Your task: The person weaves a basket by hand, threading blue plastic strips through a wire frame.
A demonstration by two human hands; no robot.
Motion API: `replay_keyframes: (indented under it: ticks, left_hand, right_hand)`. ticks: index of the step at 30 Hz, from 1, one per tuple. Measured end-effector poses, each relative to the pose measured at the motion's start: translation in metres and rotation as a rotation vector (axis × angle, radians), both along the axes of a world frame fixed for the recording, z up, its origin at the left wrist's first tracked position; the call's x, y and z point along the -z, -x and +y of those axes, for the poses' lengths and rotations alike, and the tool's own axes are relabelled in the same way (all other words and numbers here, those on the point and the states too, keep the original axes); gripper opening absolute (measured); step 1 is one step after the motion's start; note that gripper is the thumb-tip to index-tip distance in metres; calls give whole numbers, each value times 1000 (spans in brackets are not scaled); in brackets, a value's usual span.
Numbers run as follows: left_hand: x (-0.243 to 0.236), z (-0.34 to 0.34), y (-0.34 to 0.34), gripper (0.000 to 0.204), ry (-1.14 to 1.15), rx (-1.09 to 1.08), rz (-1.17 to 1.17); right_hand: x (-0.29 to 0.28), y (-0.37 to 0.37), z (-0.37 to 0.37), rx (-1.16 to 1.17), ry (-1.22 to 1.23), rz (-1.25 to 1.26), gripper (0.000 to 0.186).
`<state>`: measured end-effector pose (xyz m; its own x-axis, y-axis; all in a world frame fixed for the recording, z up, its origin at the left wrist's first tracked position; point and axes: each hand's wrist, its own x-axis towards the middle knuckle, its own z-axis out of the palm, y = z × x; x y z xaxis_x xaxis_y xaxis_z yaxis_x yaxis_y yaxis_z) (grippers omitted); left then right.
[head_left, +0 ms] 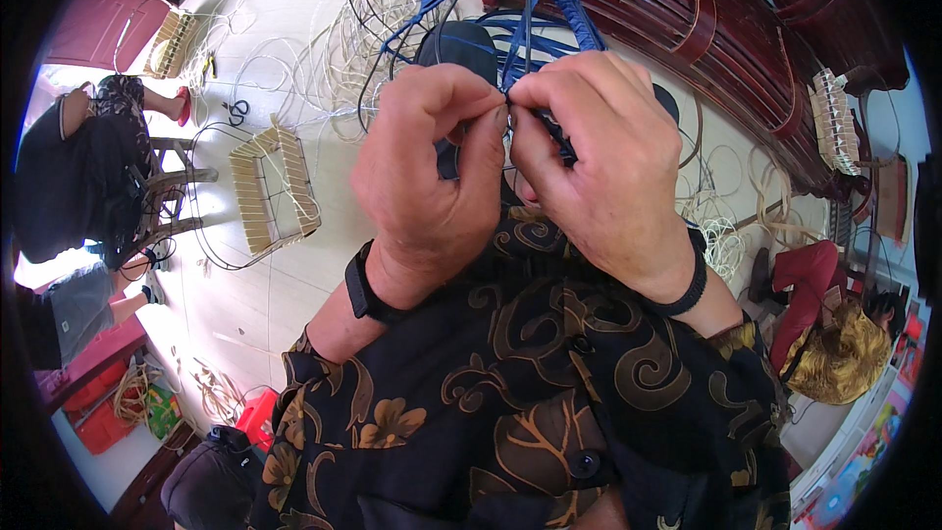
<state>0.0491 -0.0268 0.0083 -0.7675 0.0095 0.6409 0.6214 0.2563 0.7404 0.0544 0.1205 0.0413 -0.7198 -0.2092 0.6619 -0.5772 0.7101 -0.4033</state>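
Observation:
Both my hands meet in front of my chest, fingertips almost touching. My left hand (427,162) is closed in a pinch, thumb against forefinger. My right hand (603,162) pinches from the other side. A thin dark strand (507,96) shows between the fingertips; its ends are hidden by my fingers. Just beyond the hands is a wire frame (441,34) partly wrapped and woven with blue strips (561,2). Its lower part is hidden behind my hands.
A half-woven beige basket (273,186) and black scissors (235,113) lie on the floor to the left. Loose pale cane strands (339,49) tangle at the far side. A dark wooden bench (667,10) stands far right. Other people sit left and right; one wears red trousers (795,290).

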Motion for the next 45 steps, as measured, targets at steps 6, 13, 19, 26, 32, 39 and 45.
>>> replay_keyframes:
  ticks: [6,13,19,26,32,39,45]
  left_hand:
    - [2,-1,-2,25,-155,24,-147]
    - [-5,-5,-7,43,-30,52,-266]
    - [-8,-2,-8,44,-116,40,-323]
    - [-12,-1,-7,44,-193,2,-445]
    - [-11,3,-10,42,-234,-26,-404]
    - [-8,3,-4,32,-395,39,-400]
    - [5,-6,7,23,1,26,-81]
  right_hand:
    - [-2,2,-1,-12,-5,-28,18]
    - [0,2,2,-19,-21,-39,17]
    - [2,4,-6,42,-62,15,19]
    - [11,4,-8,69,-48,83,18]
    - [6,1,-10,61,-38,-11,19]
    - [12,7,-9,-5,-51,47,22]
    - [19,12,16,-256,108,-30,22]
